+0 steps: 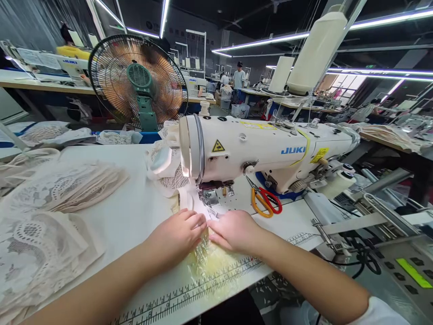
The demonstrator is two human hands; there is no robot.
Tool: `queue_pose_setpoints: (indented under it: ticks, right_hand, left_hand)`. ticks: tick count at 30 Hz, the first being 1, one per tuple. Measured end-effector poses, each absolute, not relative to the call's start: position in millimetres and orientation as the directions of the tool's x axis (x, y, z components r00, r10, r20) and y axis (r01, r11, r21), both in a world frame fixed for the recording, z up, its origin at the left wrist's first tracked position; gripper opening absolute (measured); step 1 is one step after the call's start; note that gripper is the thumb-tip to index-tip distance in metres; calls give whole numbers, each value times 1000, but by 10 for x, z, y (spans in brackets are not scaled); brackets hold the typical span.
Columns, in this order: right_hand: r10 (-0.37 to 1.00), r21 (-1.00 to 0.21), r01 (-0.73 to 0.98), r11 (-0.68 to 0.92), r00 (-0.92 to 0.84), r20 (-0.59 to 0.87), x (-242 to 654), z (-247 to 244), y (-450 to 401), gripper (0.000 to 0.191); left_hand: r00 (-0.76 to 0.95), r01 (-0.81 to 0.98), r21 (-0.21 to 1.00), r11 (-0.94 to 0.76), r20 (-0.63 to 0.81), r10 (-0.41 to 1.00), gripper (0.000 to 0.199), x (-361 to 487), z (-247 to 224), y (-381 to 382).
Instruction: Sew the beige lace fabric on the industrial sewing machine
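Observation:
Both my hands are at the front of a white JUKI sewing machine, just below its lit needle area. My left hand has its fingers curled on a pale fabric piece that runs under the presser foot. My right hand lies against the same piece from the other side, thumb and fingertips pressed together. The fingertips of both hands nearly meet, and they hide most of the fabric's near end. Sewn lace pieces hang together behind the needle, left of the machine head.
Cream lace pieces lie in piles on the left. Scissors with orange and red handles rest right of the needle. Clear film covers the table edge near a printed ruler. A fan and thread cones stand behind.

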State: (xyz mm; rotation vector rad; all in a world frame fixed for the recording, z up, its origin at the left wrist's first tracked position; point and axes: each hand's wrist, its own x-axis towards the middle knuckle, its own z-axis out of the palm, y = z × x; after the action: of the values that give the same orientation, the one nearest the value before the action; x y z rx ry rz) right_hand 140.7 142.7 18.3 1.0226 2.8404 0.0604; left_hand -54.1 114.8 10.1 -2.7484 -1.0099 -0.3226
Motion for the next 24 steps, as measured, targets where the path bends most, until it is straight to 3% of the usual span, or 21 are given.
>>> queue_pose_setpoints:
  ticks: [14,24]
  right_hand:
    - [761,100,770,630,-585,-281,1115,352,1424,57]
    - [781,89,820,565,-497,-379,958,421,1381,62]
  left_hand:
    - [739,673,-224,-705,171,652,27,-678,102,1406]
    - [704,703,-245,-668,106,702,27,-747,109,1564]
